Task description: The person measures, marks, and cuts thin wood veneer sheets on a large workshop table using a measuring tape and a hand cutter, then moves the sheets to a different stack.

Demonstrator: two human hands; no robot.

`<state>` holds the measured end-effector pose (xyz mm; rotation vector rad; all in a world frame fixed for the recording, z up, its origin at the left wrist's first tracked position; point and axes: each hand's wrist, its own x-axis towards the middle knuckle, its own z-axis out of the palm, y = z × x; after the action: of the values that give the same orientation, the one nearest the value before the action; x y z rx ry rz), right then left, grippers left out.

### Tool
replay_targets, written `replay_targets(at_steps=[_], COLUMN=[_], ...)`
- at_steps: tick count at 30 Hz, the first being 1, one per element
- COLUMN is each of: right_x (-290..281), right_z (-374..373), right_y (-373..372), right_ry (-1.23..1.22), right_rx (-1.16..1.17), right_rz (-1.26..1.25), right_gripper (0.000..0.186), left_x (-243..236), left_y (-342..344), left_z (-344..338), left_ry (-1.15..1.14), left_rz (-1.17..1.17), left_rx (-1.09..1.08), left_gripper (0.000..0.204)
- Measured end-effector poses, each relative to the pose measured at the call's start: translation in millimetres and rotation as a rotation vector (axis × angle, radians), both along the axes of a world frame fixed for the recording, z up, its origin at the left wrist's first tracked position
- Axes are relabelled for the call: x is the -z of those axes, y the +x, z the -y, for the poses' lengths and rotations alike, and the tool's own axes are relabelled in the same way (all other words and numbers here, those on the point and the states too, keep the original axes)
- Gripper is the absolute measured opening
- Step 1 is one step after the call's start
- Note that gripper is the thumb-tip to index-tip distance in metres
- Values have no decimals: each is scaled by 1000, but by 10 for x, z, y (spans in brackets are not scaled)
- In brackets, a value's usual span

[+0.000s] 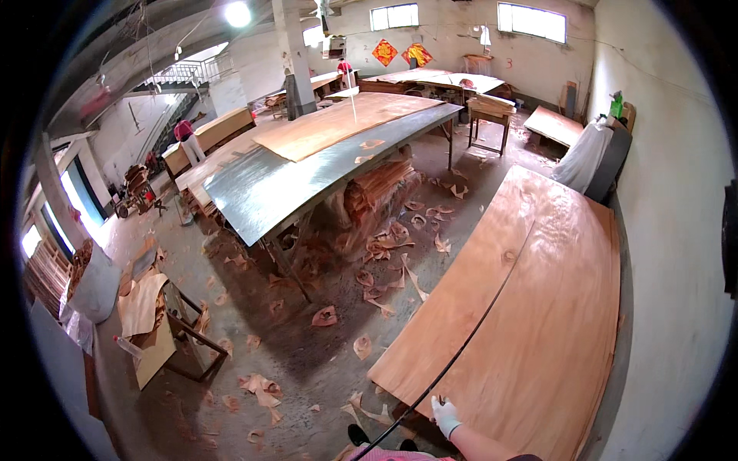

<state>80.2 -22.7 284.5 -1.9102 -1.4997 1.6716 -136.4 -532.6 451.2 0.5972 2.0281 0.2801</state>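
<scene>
My right hand [444, 416], in a white glove, is over the near edge of a large stack of reddish-brown wood veneer sheets [546, 330] lying low along the right wall. Its fingers are curled together, and what they hold, if anything, I cannot make out. Just left of this hand runs a long, thin dark rod [467, 343], slanting from the bottom of the view up across the top sheet. Its near end passes out of view beside my body, and I see no hand around it. My left hand is out of view.
A big table with a shiny metal top [265, 196] bears a veneer sheet [346, 127]. Veneer scraps [261, 390] litter the floor. At left stands a small wooden stand [181, 338]. Plastic-wrapped material [584, 156] leans by the right wall. A person [184, 132] stands farther back.
</scene>
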Motion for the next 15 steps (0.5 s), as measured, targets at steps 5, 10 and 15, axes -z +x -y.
replay_targets(at_steps=[5,10,15], right_x=[165,64,125], right_z=[-30,-150,94], right_y=[-77,-434,-737], right_ry=[-211,-232,-131], right_rx=[397,479,261], right_rz=[-234,-276,-38], right_gripper=[50,47,48], left_x=[-522,-476,-433], left_y=[-29,-434,-668], left_z=[-701,-1212,-1486], left_ry=[187,151,150], left_rz=[-189,-212,-218], left_rx=[99,137,194], left_gripper=[37,37,38])
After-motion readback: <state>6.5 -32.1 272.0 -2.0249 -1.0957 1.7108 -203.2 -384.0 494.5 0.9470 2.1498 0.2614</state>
